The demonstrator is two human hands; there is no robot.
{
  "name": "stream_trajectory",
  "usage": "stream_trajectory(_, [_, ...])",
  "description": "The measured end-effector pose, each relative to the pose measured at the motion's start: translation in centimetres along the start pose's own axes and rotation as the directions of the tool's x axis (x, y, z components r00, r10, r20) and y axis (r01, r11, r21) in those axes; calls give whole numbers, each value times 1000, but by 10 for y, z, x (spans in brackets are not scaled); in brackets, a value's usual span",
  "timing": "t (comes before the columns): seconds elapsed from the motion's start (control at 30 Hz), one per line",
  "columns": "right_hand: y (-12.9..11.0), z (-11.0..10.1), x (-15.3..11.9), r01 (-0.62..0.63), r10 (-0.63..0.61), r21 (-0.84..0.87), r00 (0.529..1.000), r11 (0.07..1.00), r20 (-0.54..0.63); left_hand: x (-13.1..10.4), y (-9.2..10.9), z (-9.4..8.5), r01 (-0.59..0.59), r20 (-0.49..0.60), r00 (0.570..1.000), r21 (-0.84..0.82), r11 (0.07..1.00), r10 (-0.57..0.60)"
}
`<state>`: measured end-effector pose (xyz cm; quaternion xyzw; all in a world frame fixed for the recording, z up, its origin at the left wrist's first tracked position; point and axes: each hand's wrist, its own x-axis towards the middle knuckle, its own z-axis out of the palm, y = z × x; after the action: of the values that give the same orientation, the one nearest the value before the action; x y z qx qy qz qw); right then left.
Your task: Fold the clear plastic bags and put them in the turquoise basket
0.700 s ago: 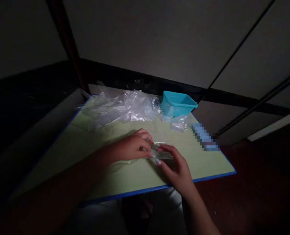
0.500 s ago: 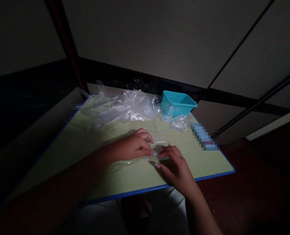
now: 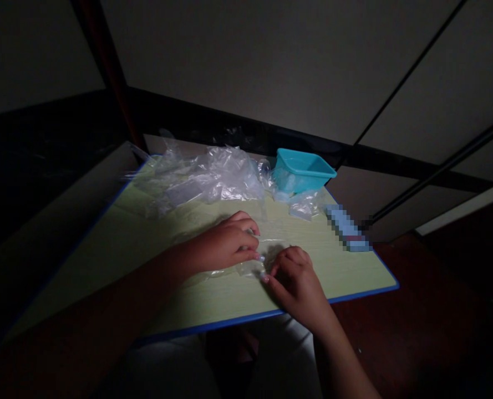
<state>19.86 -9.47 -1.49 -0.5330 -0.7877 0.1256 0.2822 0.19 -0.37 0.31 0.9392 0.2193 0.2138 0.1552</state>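
Observation:
A thin, clear plastic bag point(image 3: 250, 270) lies flat on the pale yellow-green table under my hands. My left hand point(image 3: 232, 244) rests over it, fingers curled and thumb pressed down on the film. To its right, my right hand point(image 3: 294, 274) brings thumb and index finger together in a pinch at the bag's right side. The film between those fingertips is hard to see in the dim light.
A heap of crumpled clear plastic bags point(image 3: 229, 177) covers the back of the table point(image 3: 213, 305). Beside it stands a turquoise plastic basket point(image 3: 304, 180), with a small clear packet point(image 3: 306, 205) before it. A pixelated blue item point(image 3: 348, 230) lies at the right edge.
My right thumb and index finger have come closer together in a pinch. The left hand has shifted only slightly, and more of the bag shows between the hands.

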Motion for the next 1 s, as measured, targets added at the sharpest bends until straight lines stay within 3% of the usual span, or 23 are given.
stream_trajectory(0.37, [-6, -5, -4, 106, -106, 104, 994, 989, -5, 1, -1, 5, 6, 28, 1000, 113, 994, -9])
stream_trajectory(0.5, [-5, -7, -4, 140, -140, 59, 990, 988, 6, 0, -2, 5, 38, 0, 999, 102, 994, -39])
stream_trajectory(0.77, [-8, 1, -1, 271, -216, -277, 953, 922, 213, -1, -4, 6, 79, 3, 997, 148, 986, -81])
stream_trajectory(1.0, [-10, -6, -1, 406, -346, -133, 879, 904, 327, -1, -10, 8, 63, 12, 998, 148, 987, -65])
